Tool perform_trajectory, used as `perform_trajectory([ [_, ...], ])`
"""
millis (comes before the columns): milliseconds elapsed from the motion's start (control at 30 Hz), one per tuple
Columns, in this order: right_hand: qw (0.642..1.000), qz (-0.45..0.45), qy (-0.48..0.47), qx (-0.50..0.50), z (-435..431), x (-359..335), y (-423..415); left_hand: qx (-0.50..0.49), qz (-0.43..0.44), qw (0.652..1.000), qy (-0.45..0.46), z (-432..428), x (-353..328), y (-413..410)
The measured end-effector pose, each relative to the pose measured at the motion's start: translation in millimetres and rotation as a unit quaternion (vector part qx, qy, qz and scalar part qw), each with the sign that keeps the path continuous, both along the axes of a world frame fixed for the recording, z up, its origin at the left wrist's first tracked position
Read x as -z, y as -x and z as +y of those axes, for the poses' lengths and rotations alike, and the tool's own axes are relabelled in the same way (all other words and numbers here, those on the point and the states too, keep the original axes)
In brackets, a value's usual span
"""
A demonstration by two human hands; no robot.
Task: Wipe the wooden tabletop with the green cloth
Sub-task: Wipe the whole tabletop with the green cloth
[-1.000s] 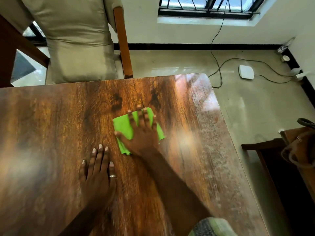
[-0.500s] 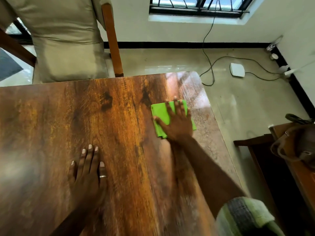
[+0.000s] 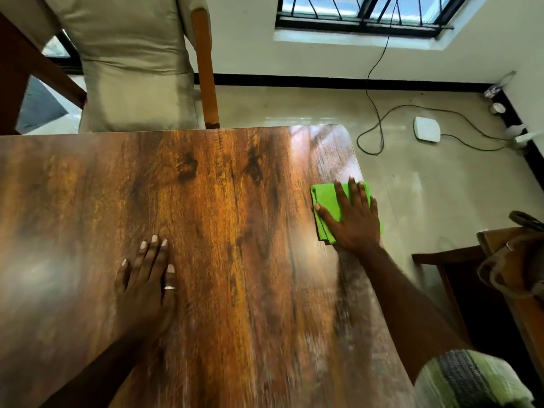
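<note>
green cloth: folded, laid flat at the right edge of the wooden tabletop, near the far right corner — its right side is partly hidden under the hand.
right hand: pressed palm-down on the cloth, fingers spread and extended; nothing is clenched, the cloth is pinned flat rather than gripped.
left hand: laid flat on bare wood near the middle of the table, fingers straight, nothing held — a ring is seen on one finger.
tabletop: glossy, window glare near the far right corner.
chair: beige cushion, set against the far edge.
floor: white box and a cable lie well apart from the table.
</note>
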State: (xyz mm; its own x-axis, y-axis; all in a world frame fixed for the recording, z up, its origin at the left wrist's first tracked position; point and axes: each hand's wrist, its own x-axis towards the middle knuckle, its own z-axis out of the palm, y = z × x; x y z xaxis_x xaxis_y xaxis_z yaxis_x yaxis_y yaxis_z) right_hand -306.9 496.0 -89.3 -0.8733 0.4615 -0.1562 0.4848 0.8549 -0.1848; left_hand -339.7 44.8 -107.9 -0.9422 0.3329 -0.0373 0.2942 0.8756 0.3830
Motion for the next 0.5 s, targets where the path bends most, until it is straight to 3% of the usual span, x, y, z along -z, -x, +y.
perform_trajectory([
  [233,0.999,0.003,-0.015,0.036,-13.8,3.1,-59.4,-0.003,0.005,1.000,0.000,0.2,2.8,-1.3],
  [500,0.999,0.007,-0.010,0.049,-84.8,10.5,-20.5,-0.007,0.024,1.000,0.010,0.9,7.1,-3.1],
])
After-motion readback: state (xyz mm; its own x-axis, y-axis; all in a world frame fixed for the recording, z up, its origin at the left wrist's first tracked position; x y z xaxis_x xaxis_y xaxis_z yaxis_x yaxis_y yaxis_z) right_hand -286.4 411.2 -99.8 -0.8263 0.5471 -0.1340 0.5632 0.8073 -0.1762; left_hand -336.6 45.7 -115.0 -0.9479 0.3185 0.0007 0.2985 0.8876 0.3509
